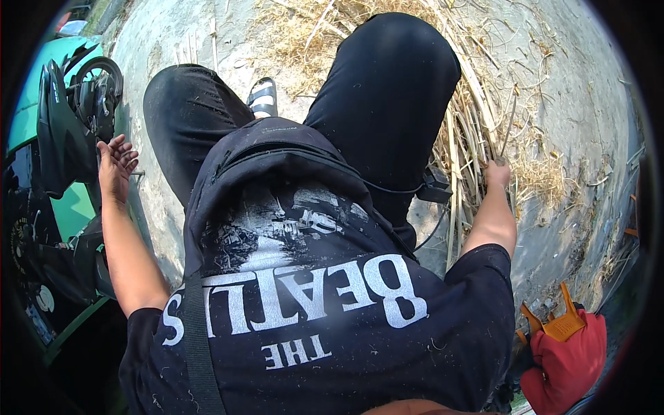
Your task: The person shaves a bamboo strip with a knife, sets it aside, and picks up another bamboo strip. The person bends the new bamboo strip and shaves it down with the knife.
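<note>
My left hand (119, 164) is raised at the far left, near a parked black motorbike. Its palm faces inward, the fingers are loosely curled and apart, and nothing is in it. Low on my right side, my right hand (496, 173) is closed round a thin dry stick (510, 121) that points up and away. Right beside that hand lies a long bundle of pale dry stalks (469, 135), running along the ground past my right knee. The fingers' far side is partly hidden.
Straw-like shavings (297, 52) litter the concrete ground (595, 90). The black motorbike (76, 117) stands on the left. A black bag (277, 142) lies across my lap, with a small black box (434, 188) and cable near my right thigh. Behind right is an orange chair (564, 321) with red cloth (570, 360).
</note>
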Demonstrator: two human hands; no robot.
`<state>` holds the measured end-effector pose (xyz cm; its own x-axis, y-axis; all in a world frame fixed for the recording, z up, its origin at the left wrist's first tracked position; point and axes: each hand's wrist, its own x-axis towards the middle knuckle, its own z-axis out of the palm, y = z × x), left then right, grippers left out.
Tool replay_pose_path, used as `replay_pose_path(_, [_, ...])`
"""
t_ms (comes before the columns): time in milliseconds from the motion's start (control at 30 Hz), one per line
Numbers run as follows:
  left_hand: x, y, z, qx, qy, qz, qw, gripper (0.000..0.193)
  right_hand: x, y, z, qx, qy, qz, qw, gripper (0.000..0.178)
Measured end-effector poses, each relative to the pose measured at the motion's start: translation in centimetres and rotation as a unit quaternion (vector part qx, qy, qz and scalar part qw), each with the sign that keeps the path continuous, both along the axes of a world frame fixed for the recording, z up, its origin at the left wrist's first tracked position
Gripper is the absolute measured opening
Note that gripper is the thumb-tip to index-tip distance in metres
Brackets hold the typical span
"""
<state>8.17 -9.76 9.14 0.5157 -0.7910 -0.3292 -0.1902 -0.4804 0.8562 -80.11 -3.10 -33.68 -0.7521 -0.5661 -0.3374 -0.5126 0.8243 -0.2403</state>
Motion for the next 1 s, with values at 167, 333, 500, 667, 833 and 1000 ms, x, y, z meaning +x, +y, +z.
replay_pose_path(167, [-0.4,-0.5,1.0,0.007,-0.001,-0.03,1.0,0.071,-1.1,-0.6,-0.4,0.076,0.016,-0.026,0.997,0.058])
replay_pose_path(333, [-2.0,-0.2,0.8,-0.001,-0.012,-0.037,0.999,0.074,0.9,-1.3,1.8,0.071,-0.007,0.012,0.997,0.049])
replay_pose_path(500, [-3.1,-0.3,0.0,0.007,-0.008,-0.035,0.999,0.077,1.1,0.2,1.6,0.082,-0.012,0.045,0.996,0.05])
replay_pose_path(667, [-2.8,-0.1,-0.3,-0.012,-0.009,-0.034,0.999,0.078,1.1,0.5,2.8,0.121,-0.039,0.074,0.989,0.067])
replay_pose_path(833, [-2.3,-2.1,-2.6,-0.037,0.028,-0.052,0.998,0.078,-0.8,4.7,2.6,0.031,-0.048,0.096,0.994,0.066])
replay_pose_path(1000, [0.1,-0.3,-3.9,-0.068,0.064,-0.024,0.995,0.077,4.2,3.3,11.6,-0.016,0.014,0.114,0.993,0.042])
